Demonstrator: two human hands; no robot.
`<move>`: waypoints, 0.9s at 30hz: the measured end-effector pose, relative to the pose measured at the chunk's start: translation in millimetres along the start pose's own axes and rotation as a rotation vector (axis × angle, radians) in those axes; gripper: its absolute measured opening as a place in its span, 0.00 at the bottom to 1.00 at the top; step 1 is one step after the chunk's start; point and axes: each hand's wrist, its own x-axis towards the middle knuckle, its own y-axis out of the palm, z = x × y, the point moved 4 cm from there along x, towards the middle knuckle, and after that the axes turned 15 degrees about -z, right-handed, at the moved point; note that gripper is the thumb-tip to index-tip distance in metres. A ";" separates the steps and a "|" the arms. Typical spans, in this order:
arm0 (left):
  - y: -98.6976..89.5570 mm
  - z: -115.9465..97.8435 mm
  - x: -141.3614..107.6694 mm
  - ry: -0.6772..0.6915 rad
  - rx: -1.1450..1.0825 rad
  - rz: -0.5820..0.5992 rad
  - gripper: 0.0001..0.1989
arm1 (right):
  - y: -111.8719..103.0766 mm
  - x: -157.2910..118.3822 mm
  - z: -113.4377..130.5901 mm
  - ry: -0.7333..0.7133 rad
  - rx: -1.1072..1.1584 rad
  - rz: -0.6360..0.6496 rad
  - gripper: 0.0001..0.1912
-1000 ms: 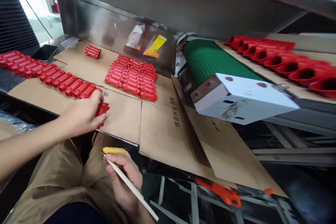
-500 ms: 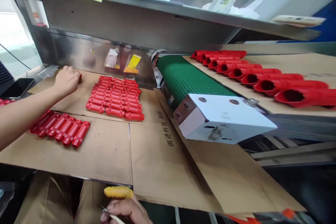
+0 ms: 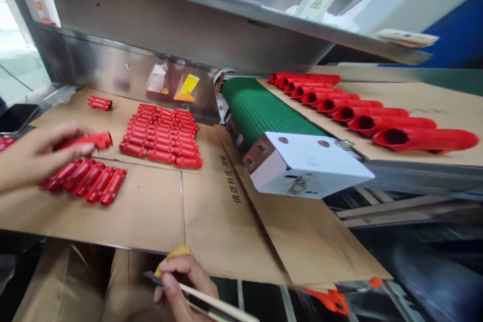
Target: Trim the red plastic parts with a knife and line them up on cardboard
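My left hand [image 3: 56, 148] holds a red part [image 3: 98, 141] above a slanted row of red parts [image 3: 92, 181] on the cardboard, at the left. Near the lower edge, my right hand [image 3: 184, 282] grips a thin pale-handled tool [image 3: 215, 303] with a dark pointed tip; one finger wears a yellow cover. Several red parts [image 3: 160, 141] lie in tight columns on a cardboard sheet [image 3: 121, 105]. Farther back at the left lies a short red piece [image 3: 99, 102], apart from the others.
A green conveyor belt [image 3: 264, 105] with a white end block [image 3: 309, 166] runs beside the cardboard. Large red tubes [image 3: 396, 123] line its right side. Small plastic bags [image 3: 157, 79] hang on the metal back wall. Above runs a shelf [image 3: 234, 5]; a phone [image 3: 18, 116] lies far left.
My left hand has come back toward me from the rear left and now holds a red part. The short red piece there is uncovered. My right hand has risen slightly, showing more of the tool.
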 end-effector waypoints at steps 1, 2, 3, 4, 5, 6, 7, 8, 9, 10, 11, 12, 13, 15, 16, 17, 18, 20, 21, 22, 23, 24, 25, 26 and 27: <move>-1.3 -3.0 -42.1 0.024 0.002 0.035 0.21 | 3.5 0.6 2.5 0.032 -0.028 0.046 0.15; 1.4 -1.8 -84.6 -0.032 -0.023 0.092 0.19 | 7.5 1.2 5.8 0.049 -0.061 0.102 0.14; 5.6 0.6 -124.5 -0.106 -0.089 0.125 0.19 | 12.1 1.3 9.4 0.062 -0.085 0.167 0.14; 12.4 5.1 -160.8 -0.213 -0.135 0.186 0.20 | 16.9 0.7 12.6 0.080 -0.093 0.233 0.14; 19.8 10.6 -191.9 -0.338 -0.160 0.248 0.22 | 21.5 -0.8 14.5 0.113 -0.093 0.290 0.15; 26.0 15.0 -216.2 -0.438 -0.203 0.275 0.25 | 25.5 -3.4 15.1 0.158 -0.082 0.334 0.17; 31.7 18.9 -234.7 -0.526 -0.240 0.300 0.26 | 28.7 -6.9 14.4 0.201 -0.077 0.362 0.18; 36.4 21.7 -247.6 -0.589 -0.284 0.305 0.27 | 31.1 -11.6 12.4 0.248 -0.073 0.384 0.20; 40.2 23.6 -256.2 -0.632 -0.335 0.294 0.26 | 32.7 -17.1 9.6 0.296 -0.065 0.397 0.21; 43.0 24.9 -261.8 -0.665 -0.382 0.262 0.24 | 33.4 -23.2 6.1 0.344 -0.056 0.403 0.21; 44.9 25.7 -265.7 -0.690 -0.419 0.209 0.22 | 33.5 -29.4 2.4 0.391 -0.045 0.402 0.22; 45.6 26.0 -268.8 -0.712 -0.442 0.138 0.20 | 33.0 -35.3 -1.2 0.433 -0.029 0.395 0.24; 45.6 25.8 -271.7 -0.735 -0.449 0.063 0.19 | 32.1 -40.5 -4.3 0.465 -0.017 0.387 0.25; 44.7 23.6 -277.6 -0.790 -0.432 -0.055 0.18 | 30.0 -48.4 -7.8 0.475 -0.020 0.386 0.25; 44.3 21.9 -280.4 -0.816 -0.425 -0.089 0.18 | 28.8 -50.6 -7.9 0.441 -0.038 0.387 0.24; 44.0 20.5 -282.8 -0.839 -0.421 -0.109 0.18 | 27.4 -51.9 -7.0 0.382 -0.069 0.384 0.23; 43.3 19.5 -284.6 -0.849 -0.421 -0.131 0.19 | 25.9 -52.5 -5.3 0.305 -0.112 0.374 0.22; 42.7 18.8 -286.8 -0.812 -0.441 -0.157 0.18 | 22.9 -53.2 -1.2 0.153 -0.205 0.335 0.20; 42.5 19.1 -287.6 -0.778 -0.459 -0.174 0.17 | 21.7 -53.9 0.3 0.100 -0.243 0.312 0.18; 42.7 20.1 -288.6 -0.751 -0.481 -0.195 0.16 | 21.0 -54.9 1.5 0.061 -0.270 0.297 0.16; 43.4 21.4 -289.9 -0.740 -0.508 -0.218 0.18 | 21.0 -56.3 2.6 0.026 -0.287 0.294 0.13; 44.4 22.7 -291.0 -0.744 -0.535 -0.247 0.20 | 21.7 -58.0 4.3 -0.019 -0.293 0.303 0.11; 45.9 23.9 -292.1 -0.768 -0.558 -0.276 0.21 | 22.8 -60.0 6.5 -0.076 -0.288 0.318 0.10; 47.5 24.7 -292.6 -0.803 -0.582 -0.306 0.21 | 24.1 -62.1 9.1 -0.140 -0.274 0.333 0.10; 49.7 24.6 -292.4 -0.840 -0.614 -0.323 0.19 | 25.2 -64.3 11.8 -0.202 -0.255 0.346 0.10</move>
